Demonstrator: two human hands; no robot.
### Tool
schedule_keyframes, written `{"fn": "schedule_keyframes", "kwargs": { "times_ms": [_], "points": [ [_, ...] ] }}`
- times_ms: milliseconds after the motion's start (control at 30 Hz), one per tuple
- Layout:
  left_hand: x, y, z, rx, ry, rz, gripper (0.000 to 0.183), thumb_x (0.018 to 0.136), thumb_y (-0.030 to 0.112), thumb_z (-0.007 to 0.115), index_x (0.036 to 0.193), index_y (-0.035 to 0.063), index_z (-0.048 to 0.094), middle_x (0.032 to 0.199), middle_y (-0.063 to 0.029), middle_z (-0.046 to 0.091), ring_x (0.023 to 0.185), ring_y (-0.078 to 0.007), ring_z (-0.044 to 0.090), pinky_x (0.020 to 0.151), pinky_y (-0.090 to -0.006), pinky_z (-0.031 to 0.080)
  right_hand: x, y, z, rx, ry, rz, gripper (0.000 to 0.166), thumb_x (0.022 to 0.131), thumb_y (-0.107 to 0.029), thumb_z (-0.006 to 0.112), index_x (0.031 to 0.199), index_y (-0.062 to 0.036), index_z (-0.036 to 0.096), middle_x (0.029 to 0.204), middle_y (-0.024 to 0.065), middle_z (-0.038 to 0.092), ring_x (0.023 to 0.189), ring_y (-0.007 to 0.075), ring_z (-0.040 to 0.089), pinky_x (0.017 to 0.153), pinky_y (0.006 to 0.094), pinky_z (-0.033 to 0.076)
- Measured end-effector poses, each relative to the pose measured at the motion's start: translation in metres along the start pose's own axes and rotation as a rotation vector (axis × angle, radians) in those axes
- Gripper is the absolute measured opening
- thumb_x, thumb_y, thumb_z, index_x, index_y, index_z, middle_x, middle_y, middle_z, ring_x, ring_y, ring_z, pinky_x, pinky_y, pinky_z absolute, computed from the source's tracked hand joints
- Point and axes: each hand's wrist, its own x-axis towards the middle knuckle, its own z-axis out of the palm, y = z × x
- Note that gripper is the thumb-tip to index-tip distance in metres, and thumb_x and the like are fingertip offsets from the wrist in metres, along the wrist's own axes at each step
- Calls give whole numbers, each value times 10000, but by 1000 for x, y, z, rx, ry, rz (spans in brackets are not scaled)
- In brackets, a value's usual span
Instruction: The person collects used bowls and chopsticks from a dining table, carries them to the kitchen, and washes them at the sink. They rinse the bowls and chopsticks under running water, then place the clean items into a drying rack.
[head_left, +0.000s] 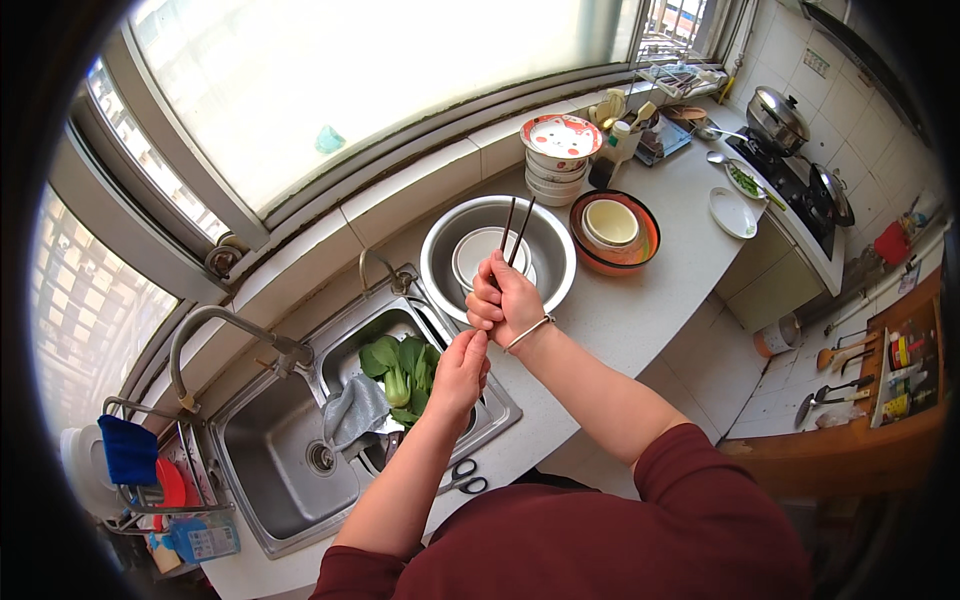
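My right hand (511, 298) is closed around a pair of dark chopsticks (515, 232), whose upper ends stick up apart from the fist. Just below it, my left hand (459, 371) is pinched where the lower ends of the chopsticks come out; the fingers hide those ends. Both hands are close together in front of a wide steel basin (439, 251). Inside the basin sits a white bowl (480, 251). Under my left hand, leafy green bok choy (397, 371) lies in the smaller sink bowl, with a grey cloth (356, 409) beside it.
The larger sink bowl (281, 457) and its faucet (225, 319) are at left. Scissors (463, 478) and a dark knife handle (392, 446) lie near my left forearm. Stacked bowls (555, 176) and an orange bowl (622, 259) stand behind; a stove (791, 191) is at right.
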Motion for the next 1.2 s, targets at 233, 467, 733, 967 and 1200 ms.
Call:
{"fn": "schedule_keyframes", "kwargs": {
  "times_ms": [233,467,733,967,1200],
  "points": [
    [-49,-2,0,460,-43,251,274,960,270,480,882,28,584,599,-27,479,563,-116,458,532,-278,385,-42,-54,25,23,-101,-243,393,978,-455,367,762,-145,474,511,-52,260,382,73,179,366,236,175],
    [-63,-6,41,667,-60,256,244,945,239,488,901,27,601,623,-72,534,573,-163,512,547,-304,416,-75,-142,-7,-48,-116,-352,429,946,-511,405,717,-151,460,507,-52,234,388,72,155,364,242,155],
    [24,-36,186,520,-140,133,251,938,241,508,883,27,627,578,11,468,533,-86,425,495,-251,348,-108,-278,-111,-273,-72,-374,418,944,-495,435,717,-145,444,511,-56,256,395,63,215,377,239,252],
    [104,-20,355,119,-385,-56,269,986,264,438,922,37,568,559,82,348,480,-34,288,448,-211,226,-130,-410,-168,50,-1,-428,396,954,-476,424,721,-158,461,517,-51,244,398,78,169,383,247,183],
    [150,4,416,64,-410,-85,302,992,298,429,904,30,538,534,87,334,441,-25,258,410,-213,194,-122,-449,-189,73,-47,-448,381,947,-486,429,758,-157,453,530,-42,255,410,80,175,412,258,210]
  ]
}}
